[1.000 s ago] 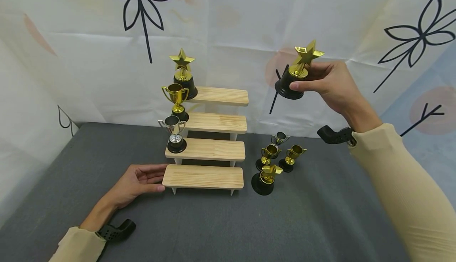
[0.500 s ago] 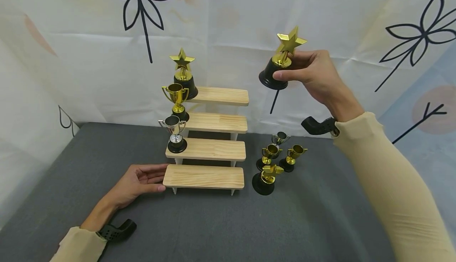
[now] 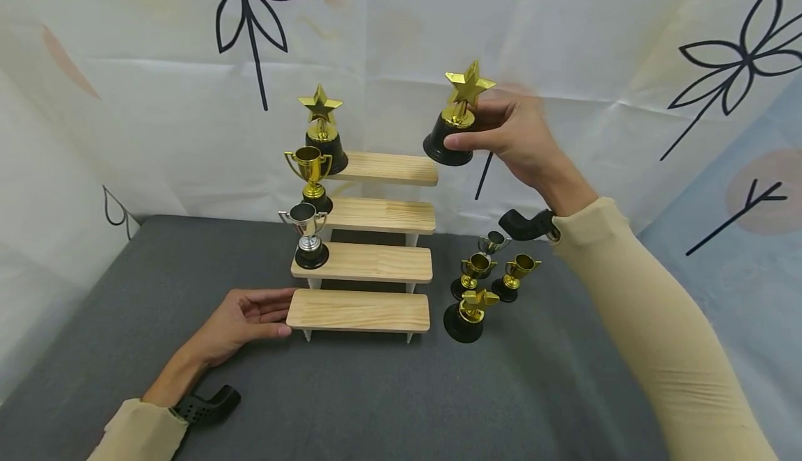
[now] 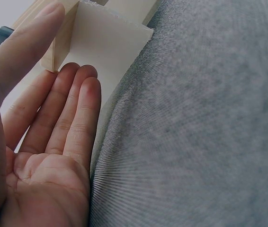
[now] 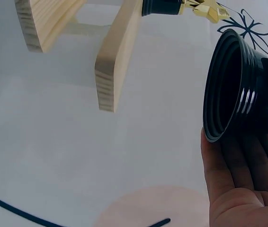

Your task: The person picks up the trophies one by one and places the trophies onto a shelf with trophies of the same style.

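My right hand [image 3: 516,137] grips a gold star trophy [image 3: 459,116] by its black base, in the air just right of the top shelf of a wooden tiered stand [image 3: 382,168]. In the right wrist view the hollow underside of that trophy's base [image 5: 228,90] faces the shelf ends. My left hand [image 3: 241,325] rests beside the lowest shelf [image 3: 357,311], its fairly straight fingers touching the left end. Along the stand's left side, one per step, are another star trophy [image 3: 322,134], a gold cup trophy [image 3: 310,175] and a silver cup trophy [image 3: 309,235].
Right of the stand, several trophies cluster on the grey tabletop [image 3: 388,405]: a silver cup [image 3: 493,241], two gold cups [image 3: 514,276] and a gold star trophy [image 3: 466,316], tilted in look. A pale cloth with leaf drawings [image 3: 401,43] hangs close behind the stand.
My right hand has carried the star trophy leftward, rising first and then lowering, toward the top shelf. My left hand and the trophies on the stand have stayed in place.
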Action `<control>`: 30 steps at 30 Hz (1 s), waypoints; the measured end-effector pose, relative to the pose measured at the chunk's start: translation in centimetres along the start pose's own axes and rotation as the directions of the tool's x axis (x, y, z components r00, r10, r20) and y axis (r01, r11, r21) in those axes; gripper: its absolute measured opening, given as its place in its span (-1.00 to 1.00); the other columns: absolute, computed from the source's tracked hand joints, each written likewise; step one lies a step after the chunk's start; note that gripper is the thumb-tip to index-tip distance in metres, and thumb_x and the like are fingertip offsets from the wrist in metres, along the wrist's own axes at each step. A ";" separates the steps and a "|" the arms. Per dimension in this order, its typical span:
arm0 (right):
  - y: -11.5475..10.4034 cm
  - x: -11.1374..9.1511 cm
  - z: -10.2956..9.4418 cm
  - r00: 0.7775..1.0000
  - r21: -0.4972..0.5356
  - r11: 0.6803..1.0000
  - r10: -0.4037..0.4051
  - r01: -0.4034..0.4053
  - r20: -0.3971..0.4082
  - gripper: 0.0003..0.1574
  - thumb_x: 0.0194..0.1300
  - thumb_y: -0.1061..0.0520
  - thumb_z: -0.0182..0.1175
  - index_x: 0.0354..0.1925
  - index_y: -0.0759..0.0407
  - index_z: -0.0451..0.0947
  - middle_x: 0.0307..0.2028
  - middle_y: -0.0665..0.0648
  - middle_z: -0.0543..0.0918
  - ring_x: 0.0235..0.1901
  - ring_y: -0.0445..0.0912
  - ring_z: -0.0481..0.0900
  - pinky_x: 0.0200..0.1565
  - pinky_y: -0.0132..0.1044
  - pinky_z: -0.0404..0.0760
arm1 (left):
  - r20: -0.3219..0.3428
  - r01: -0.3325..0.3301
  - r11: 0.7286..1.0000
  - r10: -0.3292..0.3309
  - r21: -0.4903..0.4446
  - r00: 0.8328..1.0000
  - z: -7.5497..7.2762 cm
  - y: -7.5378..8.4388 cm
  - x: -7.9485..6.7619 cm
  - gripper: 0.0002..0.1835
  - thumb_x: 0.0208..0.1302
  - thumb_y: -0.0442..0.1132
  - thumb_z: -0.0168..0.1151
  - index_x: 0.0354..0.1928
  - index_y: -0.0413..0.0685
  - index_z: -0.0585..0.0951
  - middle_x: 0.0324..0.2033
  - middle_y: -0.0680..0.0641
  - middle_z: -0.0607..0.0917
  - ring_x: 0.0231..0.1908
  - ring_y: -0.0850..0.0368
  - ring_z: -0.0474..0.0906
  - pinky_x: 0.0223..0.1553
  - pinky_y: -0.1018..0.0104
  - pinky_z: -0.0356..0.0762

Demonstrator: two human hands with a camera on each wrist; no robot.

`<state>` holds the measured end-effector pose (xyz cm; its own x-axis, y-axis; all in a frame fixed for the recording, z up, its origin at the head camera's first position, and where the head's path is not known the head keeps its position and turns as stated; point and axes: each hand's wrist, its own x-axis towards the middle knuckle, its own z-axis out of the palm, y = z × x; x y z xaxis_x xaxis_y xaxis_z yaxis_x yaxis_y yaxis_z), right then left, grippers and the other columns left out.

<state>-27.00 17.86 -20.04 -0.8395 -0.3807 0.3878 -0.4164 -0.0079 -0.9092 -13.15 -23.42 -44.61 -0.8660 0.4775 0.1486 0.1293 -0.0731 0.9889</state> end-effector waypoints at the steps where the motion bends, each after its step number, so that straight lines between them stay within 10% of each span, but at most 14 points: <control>1: 0.1 0.1 0.2 1.000 0.003 1.000 0.014 -0.014 0.006 -0.57 -0.01 0.57 0.47 -0.10 0.40 0.74 -0.19 0.22 0.69 -0.21 0.03 0.70 -0.13 -0.29 0.74 | 0.000 0.000 1.000 0.000 0.000 1.000 0.0 0.0 0.0 -0.30 0.18 -0.62 0.35 0.33 -0.70 0.28 0.21 0.02 0.62 0.17 0.14 0.60 0.15 0.23 0.62; 30: 3.3 1.5 4.3 0.984 -0.080 0.982 0.174 -0.171 0.032 -0.49 0.08 0.34 0.55 0.05 0.29 0.71 -0.13 0.20 0.78 0.00 0.06 0.70 0.22 -0.17 0.61 | 0.011 0.004 1.000 -0.003 -0.028 1.000 0.0 0.2 0.1 -0.29 0.18 -0.62 0.35 0.33 -0.72 0.25 0.21 0.02 0.62 0.18 0.12 0.60 0.15 0.21 0.63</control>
<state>-28.10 13.25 -23.10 -0.8877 -0.4054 0.2184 -0.2930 0.1315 -0.9470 -13.22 -23.36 -44.45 -0.8610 0.4874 0.1453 0.1126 -0.0960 0.9890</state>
